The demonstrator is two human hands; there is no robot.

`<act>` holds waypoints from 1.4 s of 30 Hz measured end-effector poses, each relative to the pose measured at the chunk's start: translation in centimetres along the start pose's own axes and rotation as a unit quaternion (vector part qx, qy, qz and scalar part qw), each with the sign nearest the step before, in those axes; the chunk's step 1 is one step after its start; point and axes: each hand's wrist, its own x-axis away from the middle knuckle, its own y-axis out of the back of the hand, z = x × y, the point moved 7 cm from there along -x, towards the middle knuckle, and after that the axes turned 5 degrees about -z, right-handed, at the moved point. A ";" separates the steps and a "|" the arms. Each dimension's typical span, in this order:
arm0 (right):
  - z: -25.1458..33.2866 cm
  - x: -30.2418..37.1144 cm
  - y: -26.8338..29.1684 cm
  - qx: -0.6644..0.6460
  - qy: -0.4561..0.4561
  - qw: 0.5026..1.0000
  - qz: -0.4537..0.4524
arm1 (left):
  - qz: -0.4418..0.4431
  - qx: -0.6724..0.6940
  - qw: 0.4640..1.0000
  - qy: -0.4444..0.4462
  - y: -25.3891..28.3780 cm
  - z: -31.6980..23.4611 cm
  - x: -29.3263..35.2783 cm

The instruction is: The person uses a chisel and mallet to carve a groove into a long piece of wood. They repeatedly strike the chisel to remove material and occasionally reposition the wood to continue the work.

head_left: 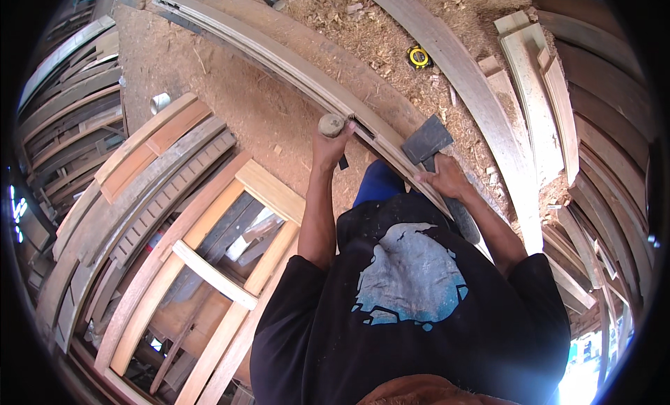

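Observation:
A long wooden board point(269, 54) with a groove along its edge runs diagonally from the upper left down to my legs. Wrapped round a chisel point(331, 125), my left hand point(326, 148) is closed at the board's near side. The chisel's round wooden handle end faces up, and a dark bit of it shows below the fist; its tip is hidden. My right hand point(447, 177) grips a mallet point(427, 138) with a dark, block-shaped head, held over the board. The mallet's head is to the right of the chisel, apart from it.
A yellow and black tape measure point(419, 56) lies among shavings beyond the board. A curved-looking plank point(460, 63) and shorter offcuts point(527, 77) lie on the right. To the left are a wooden frame point(269, 188), stacked planks point(150, 153) and a white cylinder point(160, 102).

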 end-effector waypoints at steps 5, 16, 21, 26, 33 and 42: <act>-1.7 -0.8 -1.1 0.015 -0.004 1.000 0.005 | -0.005 -0.006 1.000 -0.008 0.1 0.0 0.1; 2.5 0.7 3.6 0.052 0.049 0.993 -0.095 | -0.128 0.211 0.965 -0.091 7.4 -3.3 0.5; 11.6 5.2 10.2 0.094 0.109 0.971 -0.190 | -0.122 0.239 0.926 -0.265 10.2 -11.7 3.5; 21.4 12.7 12.6 -0.159 0.351 0.883 -0.266 | -0.084 0.246 0.900 -0.349 8.9 -18.1 6.1; 26.1 18.1 13.3 -0.213 0.528 0.769 -0.291 | -0.071 0.171 0.899 -0.396 6.3 -19.9 5.7; 26.3 18.2 13.2 -0.141 0.514 0.766 -0.360 | -0.113 0.140 0.890 -0.419 4.9 -18.8 4.2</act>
